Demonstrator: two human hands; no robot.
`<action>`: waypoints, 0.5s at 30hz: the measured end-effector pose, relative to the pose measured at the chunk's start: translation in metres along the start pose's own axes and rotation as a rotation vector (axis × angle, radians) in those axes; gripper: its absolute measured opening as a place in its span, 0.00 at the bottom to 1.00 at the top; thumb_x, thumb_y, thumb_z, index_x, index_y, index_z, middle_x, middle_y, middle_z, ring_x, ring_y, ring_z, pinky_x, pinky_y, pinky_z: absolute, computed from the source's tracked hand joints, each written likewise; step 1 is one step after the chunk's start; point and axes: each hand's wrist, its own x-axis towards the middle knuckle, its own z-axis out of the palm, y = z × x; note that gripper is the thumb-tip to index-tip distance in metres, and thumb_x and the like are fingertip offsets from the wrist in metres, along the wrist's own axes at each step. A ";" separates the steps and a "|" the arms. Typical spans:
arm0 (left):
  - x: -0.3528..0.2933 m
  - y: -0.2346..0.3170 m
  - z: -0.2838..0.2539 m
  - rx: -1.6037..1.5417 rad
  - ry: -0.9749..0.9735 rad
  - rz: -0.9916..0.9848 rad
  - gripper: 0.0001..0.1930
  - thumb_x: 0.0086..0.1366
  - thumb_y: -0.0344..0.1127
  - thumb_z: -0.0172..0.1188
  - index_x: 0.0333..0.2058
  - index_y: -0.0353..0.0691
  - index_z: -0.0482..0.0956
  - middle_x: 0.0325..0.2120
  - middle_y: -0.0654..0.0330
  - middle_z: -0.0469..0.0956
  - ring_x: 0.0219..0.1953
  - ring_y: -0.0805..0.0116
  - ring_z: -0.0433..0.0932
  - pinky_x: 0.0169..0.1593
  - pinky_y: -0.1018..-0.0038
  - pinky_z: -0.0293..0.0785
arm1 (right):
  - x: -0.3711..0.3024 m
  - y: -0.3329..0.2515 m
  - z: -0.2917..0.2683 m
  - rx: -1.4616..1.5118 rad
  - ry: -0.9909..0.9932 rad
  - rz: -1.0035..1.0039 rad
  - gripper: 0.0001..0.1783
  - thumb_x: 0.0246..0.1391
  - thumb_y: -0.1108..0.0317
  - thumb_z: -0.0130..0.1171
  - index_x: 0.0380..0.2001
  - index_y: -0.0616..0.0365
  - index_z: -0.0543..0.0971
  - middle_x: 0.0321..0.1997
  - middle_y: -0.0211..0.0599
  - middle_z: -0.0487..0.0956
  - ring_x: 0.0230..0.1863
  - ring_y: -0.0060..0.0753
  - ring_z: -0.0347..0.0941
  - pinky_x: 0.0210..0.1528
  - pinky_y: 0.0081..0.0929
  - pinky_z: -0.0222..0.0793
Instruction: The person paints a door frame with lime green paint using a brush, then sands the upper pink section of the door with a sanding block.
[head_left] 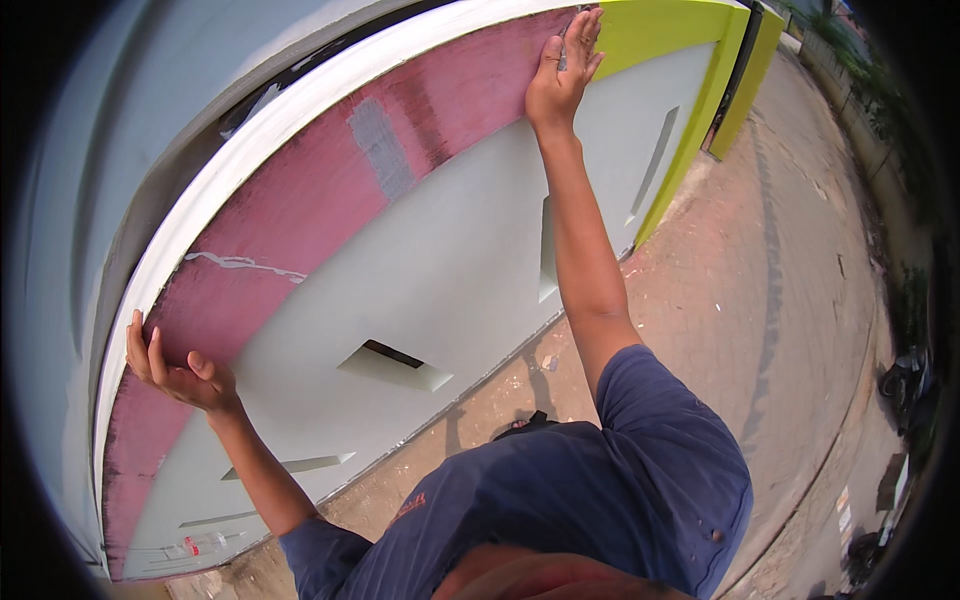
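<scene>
A low wall has a pink top band [260,230] with a white outer edge [205,235] and a pale face [430,270]. My left hand [180,375] is at the pink band's left part, fingers spread and slightly bent, the fingertips over the white edge. Nothing shows in it. Far to the right, my right hand [562,85] lies with fingers stretched where the pink meets a yellow-green band [660,28]. A small grey patch shows beside its thumb; I cannot tell what it is. Between the hands are a grey patch [382,150] and a thin white streak [245,264].
Slot openings [393,355] cut into the wall's pale face. A clear bottle with a red label [190,545] is at the lower left. Paved ground [720,330] stretches to the right. A blue-grey surface [60,250] curves behind the wall. Dark objects line the right rim.
</scene>
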 end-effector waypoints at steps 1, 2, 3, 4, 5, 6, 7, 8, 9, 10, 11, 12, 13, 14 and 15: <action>0.000 -0.001 0.000 0.006 0.005 -0.002 0.20 0.79 0.48 0.42 0.59 0.40 0.66 0.63 0.45 0.70 0.65 0.48 0.68 0.68 0.50 0.63 | -0.007 -0.005 0.012 0.031 -0.049 -0.078 0.33 0.74 0.55 0.41 0.77 0.52 0.55 0.84 0.37 0.47 0.84 0.41 0.39 0.79 0.58 0.17; 0.000 -0.001 -0.001 0.015 0.001 -0.002 0.20 0.79 0.48 0.42 0.59 0.41 0.66 0.63 0.45 0.70 0.65 0.48 0.68 0.67 0.50 0.63 | -0.034 -0.019 0.024 0.063 -0.100 -0.159 0.33 0.74 0.55 0.41 0.77 0.52 0.55 0.83 0.37 0.48 0.83 0.41 0.40 0.79 0.59 0.18; -0.001 -0.001 -0.001 0.023 -0.007 -0.018 0.20 0.79 0.48 0.42 0.59 0.41 0.66 0.63 0.45 0.70 0.65 0.48 0.68 0.67 0.50 0.63 | -0.053 -0.028 0.032 0.030 -0.214 -0.257 0.33 0.74 0.54 0.41 0.77 0.52 0.56 0.83 0.36 0.50 0.83 0.41 0.40 0.79 0.60 0.19; -0.001 -0.001 -0.002 0.030 -0.007 -0.011 0.20 0.78 0.48 0.42 0.59 0.41 0.66 0.63 0.45 0.70 0.65 0.48 0.68 0.67 0.50 0.63 | -0.061 -0.030 0.032 0.027 -0.241 -0.345 0.32 0.74 0.56 0.41 0.77 0.52 0.56 0.83 0.37 0.49 0.83 0.42 0.40 0.79 0.59 0.19; -0.001 -0.001 -0.002 0.031 -0.011 -0.011 0.20 0.78 0.48 0.42 0.59 0.41 0.67 0.63 0.45 0.70 0.65 0.49 0.68 0.67 0.50 0.63 | -0.064 -0.029 0.030 -0.043 -0.322 -0.446 0.32 0.75 0.57 0.40 0.77 0.53 0.56 0.83 0.38 0.48 0.84 0.43 0.39 0.79 0.57 0.19; -0.001 -0.001 -0.002 0.023 -0.009 -0.009 0.20 0.78 0.48 0.42 0.59 0.41 0.67 0.63 0.45 0.70 0.65 0.49 0.68 0.67 0.50 0.63 | -0.065 -0.030 0.026 -0.166 -0.391 -0.617 0.31 0.75 0.58 0.40 0.77 0.54 0.56 0.84 0.39 0.48 0.84 0.44 0.39 0.79 0.56 0.19; -0.001 -0.001 -0.002 0.020 -0.008 -0.005 0.20 0.78 0.48 0.42 0.59 0.41 0.67 0.63 0.46 0.70 0.65 0.49 0.68 0.67 0.51 0.62 | -0.061 -0.027 0.021 -0.071 -0.331 -0.464 0.32 0.75 0.57 0.40 0.77 0.54 0.57 0.83 0.40 0.49 0.84 0.44 0.39 0.79 0.56 0.20; -0.001 0.000 -0.002 0.013 0.000 -0.003 0.20 0.78 0.48 0.42 0.58 0.41 0.67 0.63 0.46 0.70 0.65 0.49 0.68 0.67 0.51 0.62 | -0.038 -0.017 0.013 -0.026 -0.264 -0.383 0.32 0.74 0.57 0.41 0.76 0.55 0.57 0.83 0.41 0.50 0.84 0.44 0.39 0.79 0.57 0.20; 0.000 0.000 -0.001 0.012 -0.009 -0.019 0.20 0.78 0.48 0.42 0.58 0.41 0.67 0.62 0.46 0.71 0.65 0.49 0.68 0.67 0.51 0.61 | -0.016 -0.009 0.009 0.043 -0.175 -0.255 0.32 0.74 0.57 0.42 0.76 0.55 0.57 0.82 0.42 0.51 0.83 0.44 0.40 0.79 0.58 0.21; 0.000 0.000 -0.001 0.021 0.011 -0.002 0.20 0.78 0.48 0.42 0.58 0.41 0.67 0.62 0.46 0.71 0.65 0.49 0.68 0.67 0.51 0.61 | -0.006 -0.009 0.008 -0.025 -0.112 -0.262 0.31 0.74 0.59 0.41 0.74 0.59 0.60 0.81 0.46 0.53 0.83 0.47 0.42 0.80 0.54 0.26; 0.000 0.001 0.000 0.033 0.008 -0.002 0.20 0.78 0.48 0.42 0.58 0.41 0.67 0.62 0.46 0.71 0.65 0.49 0.69 0.67 0.51 0.61 | -0.001 -0.010 0.010 -0.073 -0.029 -0.216 0.29 0.74 0.61 0.41 0.72 0.64 0.62 0.80 0.50 0.56 0.82 0.50 0.44 0.80 0.49 0.30; 0.000 0.001 0.001 0.049 0.010 -0.005 0.20 0.79 0.48 0.42 0.58 0.41 0.67 0.62 0.45 0.72 0.65 0.49 0.69 0.67 0.51 0.61 | 0.003 -0.014 0.012 -0.122 0.059 -0.174 0.28 0.74 0.64 0.41 0.70 0.69 0.64 0.78 0.54 0.58 0.81 0.53 0.46 0.80 0.45 0.35; 0.000 0.001 0.001 0.038 0.010 -0.004 0.20 0.79 0.48 0.42 0.58 0.41 0.67 0.61 0.45 0.72 0.65 0.49 0.69 0.67 0.51 0.61 | 0.000 -0.020 0.017 -0.034 0.012 -0.170 0.29 0.74 0.61 0.42 0.73 0.61 0.62 0.81 0.47 0.54 0.82 0.48 0.43 0.80 0.50 0.28; 0.000 0.001 0.001 0.037 0.015 -0.008 0.20 0.79 0.49 0.42 0.57 0.41 0.67 0.61 0.45 0.72 0.65 0.49 0.69 0.67 0.51 0.61 | -0.016 -0.035 0.023 0.053 -0.075 -0.149 0.31 0.73 0.59 0.43 0.76 0.54 0.59 0.83 0.40 0.50 0.84 0.43 0.40 0.79 0.55 0.22; -0.001 0.001 0.001 0.038 0.014 -0.016 0.20 0.79 0.49 0.42 0.57 0.41 0.67 0.61 0.45 0.72 0.65 0.49 0.69 0.67 0.51 0.62 | -0.044 -0.048 0.030 0.081 -0.127 -0.246 0.32 0.72 0.59 0.45 0.76 0.54 0.60 0.83 0.40 0.51 0.83 0.44 0.41 0.79 0.56 0.21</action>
